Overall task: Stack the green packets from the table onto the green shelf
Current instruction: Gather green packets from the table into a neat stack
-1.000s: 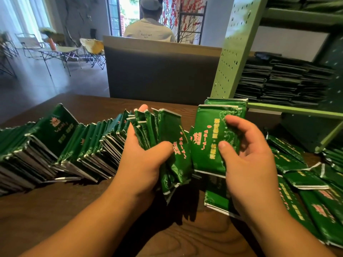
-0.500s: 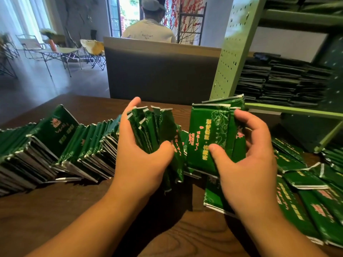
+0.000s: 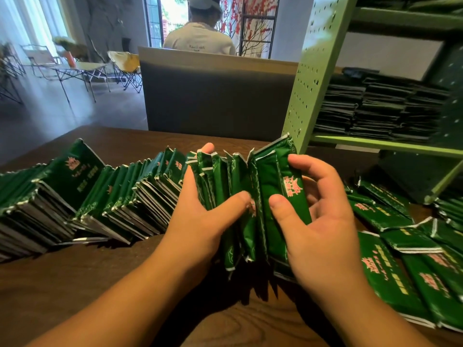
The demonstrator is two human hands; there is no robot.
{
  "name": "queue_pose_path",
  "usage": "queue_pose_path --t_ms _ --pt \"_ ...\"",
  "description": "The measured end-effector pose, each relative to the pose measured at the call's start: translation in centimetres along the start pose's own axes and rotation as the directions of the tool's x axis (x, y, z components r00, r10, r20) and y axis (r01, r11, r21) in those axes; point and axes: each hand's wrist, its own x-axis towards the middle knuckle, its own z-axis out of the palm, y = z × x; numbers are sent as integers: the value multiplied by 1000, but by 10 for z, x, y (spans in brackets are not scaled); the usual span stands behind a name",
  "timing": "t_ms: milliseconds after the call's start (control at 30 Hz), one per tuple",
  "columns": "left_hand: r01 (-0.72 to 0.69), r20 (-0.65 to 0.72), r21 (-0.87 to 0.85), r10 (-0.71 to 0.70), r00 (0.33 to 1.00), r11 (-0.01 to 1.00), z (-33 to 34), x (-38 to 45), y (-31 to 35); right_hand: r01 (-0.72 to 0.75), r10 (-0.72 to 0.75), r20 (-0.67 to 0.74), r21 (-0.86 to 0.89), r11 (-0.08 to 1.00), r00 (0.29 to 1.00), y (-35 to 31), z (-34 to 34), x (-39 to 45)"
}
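A bundle of green packets (image 3: 240, 196) stands on edge above the wooden table (image 3: 75, 284), held between both hands. My left hand (image 3: 200, 221) grips its left part, thumb in front and fingers behind. My right hand (image 3: 323, 221) grips the right part, thumb on the front packet and fingers curled round the back. A long leaning row of green packets (image 3: 87, 196) runs off to the left. Loose green packets (image 3: 413, 259) lie flat at the right. The green shelf (image 3: 385, 146) stands at the right rear with dark stacks of packets (image 3: 380, 108) on it.
A grey partition (image 3: 218, 96) rises behind the table, with a person seated beyond it, back turned. Folding chairs and a small table stand at the far left. The shelf's perforated side panel (image 3: 318, 71) is close to the bundle's top right.
My right hand has swung its packets upright and brought them against the ones in my left hand, so the two bunches now form one bundle. Both hands sit closer together.
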Motion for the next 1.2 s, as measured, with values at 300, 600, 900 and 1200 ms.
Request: queue_pose_path --t_ms 300,600,900,1200 --pt "135 14 -129 -134 991 983 -6 6 0 -122 133 -79 136 983 988 -1 -8 9" --pt "162 -6 -131 -164 986 978 -8 7 -2 -85 108 -185 131 988 977 0 -12 14" --pt "291 -32 -210 -304 952 933 -14 8 -5 -281 291 31 381 881 956 -9 -9 17" --pt "234 -64 -219 -253 965 947 -14 11 -6 -87 81 -315 -7 996 946 -6 -17 18"
